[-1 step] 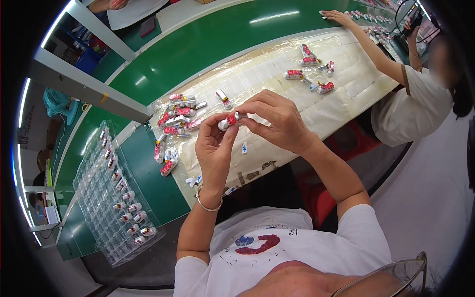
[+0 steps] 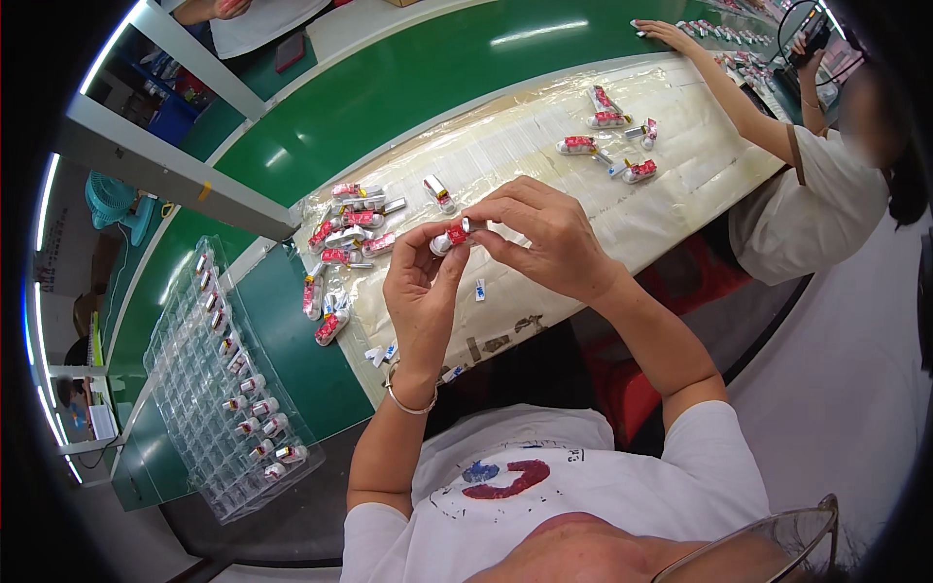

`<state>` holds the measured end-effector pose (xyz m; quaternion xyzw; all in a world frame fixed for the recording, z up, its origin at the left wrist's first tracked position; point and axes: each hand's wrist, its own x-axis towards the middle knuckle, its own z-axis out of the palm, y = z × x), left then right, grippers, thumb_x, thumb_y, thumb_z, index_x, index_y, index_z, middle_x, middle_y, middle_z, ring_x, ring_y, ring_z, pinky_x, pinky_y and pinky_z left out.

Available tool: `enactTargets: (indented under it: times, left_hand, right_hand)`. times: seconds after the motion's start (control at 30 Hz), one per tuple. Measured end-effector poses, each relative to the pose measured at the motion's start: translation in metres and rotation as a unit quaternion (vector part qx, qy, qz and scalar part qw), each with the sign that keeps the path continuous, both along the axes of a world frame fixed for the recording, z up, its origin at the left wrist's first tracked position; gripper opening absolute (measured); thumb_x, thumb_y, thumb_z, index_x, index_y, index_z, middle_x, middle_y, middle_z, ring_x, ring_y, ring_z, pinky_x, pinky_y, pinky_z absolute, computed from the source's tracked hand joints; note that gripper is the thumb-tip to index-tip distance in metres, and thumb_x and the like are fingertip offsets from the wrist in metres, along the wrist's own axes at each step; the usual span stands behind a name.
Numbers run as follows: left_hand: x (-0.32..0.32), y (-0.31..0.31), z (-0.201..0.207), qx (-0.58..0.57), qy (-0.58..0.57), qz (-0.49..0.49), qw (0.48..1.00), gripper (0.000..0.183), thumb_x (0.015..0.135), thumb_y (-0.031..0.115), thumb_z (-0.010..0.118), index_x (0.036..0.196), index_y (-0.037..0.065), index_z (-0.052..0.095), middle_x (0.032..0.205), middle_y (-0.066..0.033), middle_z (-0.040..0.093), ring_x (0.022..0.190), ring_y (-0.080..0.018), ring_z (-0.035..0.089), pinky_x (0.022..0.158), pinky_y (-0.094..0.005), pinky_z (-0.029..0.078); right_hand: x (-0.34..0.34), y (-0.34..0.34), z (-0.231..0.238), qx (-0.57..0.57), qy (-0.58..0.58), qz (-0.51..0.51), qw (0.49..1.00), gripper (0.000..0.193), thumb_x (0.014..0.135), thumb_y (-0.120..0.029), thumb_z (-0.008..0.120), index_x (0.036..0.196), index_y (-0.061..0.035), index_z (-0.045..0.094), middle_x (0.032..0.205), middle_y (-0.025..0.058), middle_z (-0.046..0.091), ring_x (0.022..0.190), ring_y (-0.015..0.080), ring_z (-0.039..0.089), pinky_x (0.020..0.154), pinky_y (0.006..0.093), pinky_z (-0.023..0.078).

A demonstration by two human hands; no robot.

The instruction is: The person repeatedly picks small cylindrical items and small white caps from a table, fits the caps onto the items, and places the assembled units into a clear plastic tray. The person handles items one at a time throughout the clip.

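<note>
Between both hands, above the cream-covered worktop [image 2: 544, 311], is a small white bottle [image 2: 455, 236] with a red label and a silvery cap. My left hand [image 2: 420, 301] is closed around its white end, thumb along the near side. Fingertips of my right hand [image 2: 559, 243] pinch the silvery end. Left of my hands lies a loose cluster of similar bottles [image 2: 362, 220], red, white and silver. One more bottle [image 2: 439, 194] lies alone just beyond my fingers. Below my right hand is a small blue-and-white slip [image 2: 480, 290].
A clear plastic tray [image 2: 180, 389] with pockets, partly filled with bottles, stands at the left. More bottles [image 2: 609, 120] lie farther right. Beyond runs a green belt [image 2: 389, 97]. A grey post [image 2: 175, 165] rises at the left. A co-worker's arm [image 2: 739, 102] reaches across the right side.
</note>
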<state>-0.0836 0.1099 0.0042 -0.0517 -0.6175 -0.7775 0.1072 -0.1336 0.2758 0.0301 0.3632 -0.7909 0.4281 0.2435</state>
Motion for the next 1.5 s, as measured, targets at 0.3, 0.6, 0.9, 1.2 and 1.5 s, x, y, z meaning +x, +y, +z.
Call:
enactTargets:
  times: [0.3,0.6,0.9,1.2,1.5]
  left_hand:
    - [-0.001,0.000,0.000,-0.006,0.008,0.004,1.000,0.027,0.090,-0.003,0.062,0.117,-0.002,0.058,0.109,-0.0070,0.065,0.100,-0.0094,0.061,0.085,-0.0213,0.050]
    - [0.004,0.000,0.005,-0.056,0.003,0.018,0.998,0.033,0.091,-0.002,0.063,0.124,-0.003,0.058,0.103,-0.0039,0.065,0.087,-0.0035,0.059,0.074,-0.0153,0.048]
    - [0.006,-0.003,0.009,-0.067,-0.009,0.015,0.998,0.035,0.090,-0.002,0.064,0.124,-0.003,0.058,0.111,-0.0087,0.066,0.098,-0.0113,0.064,0.087,-0.0243,0.054]
    - [0.008,-0.004,0.003,-0.086,-0.004,0.020,0.996,0.040,0.091,-0.003,0.062,0.130,-0.004,0.055,0.113,-0.0095,0.065,0.096,-0.0090,0.062,0.083,-0.0198,0.052]
    - [0.007,-0.002,-0.002,0.067,-0.029,0.009,0.997,0.032,0.092,0.001,0.059,0.124,-0.005,0.058,0.111,-0.0116,0.066,0.098,-0.0144,0.065,0.087,-0.0260,0.053]
  right_hand:
    - [0.003,0.002,0.005,0.041,0.039,0.004,0.998,0.019,0.079,-0.011,0.072,0.097,-0.0075,0.069,0.086,0.0042,0.066,0.081,0.0218,0.063,0.067,0.0328,0.052]
    - [0.004,-0.001,0.006,0.047,0.065,0.011,0.997,0.028,0.076,-0.005,0.075,0.103,-0.0050,0.071,0.087,0.0064,0.068,0.077,0.0224,0.063,0.063,0.0311,0.053]
    - [0.006,-0.002,0.008,0.042,0.070,0.020,0.996,0.029,0.076,-0.004,0.075,0.104,-0.0040,0.071,0.087,0.0065,0.067,0.076,0.0222,0.063,0.062,0.0311,0.053]
    - [0.010,-0.004,0.004,0.064,0.083,0.008,0.994,0.025,0.076,-0.009,0.071,0.100,-0.0051,0.067,0.085,0.0033,0.063,0.078,0.0214,0.062,0.064,0.0317,0.052]
    - [0.013,-0.012,0.004,0.082,0.079,-0.023,0.993,0.032,0.073,-0.006,0.075,0.105,-0.0047,0.071,0.092,0.0047,0.064,0.082,0.0207,0.062,0.066,0.0296,0.054]
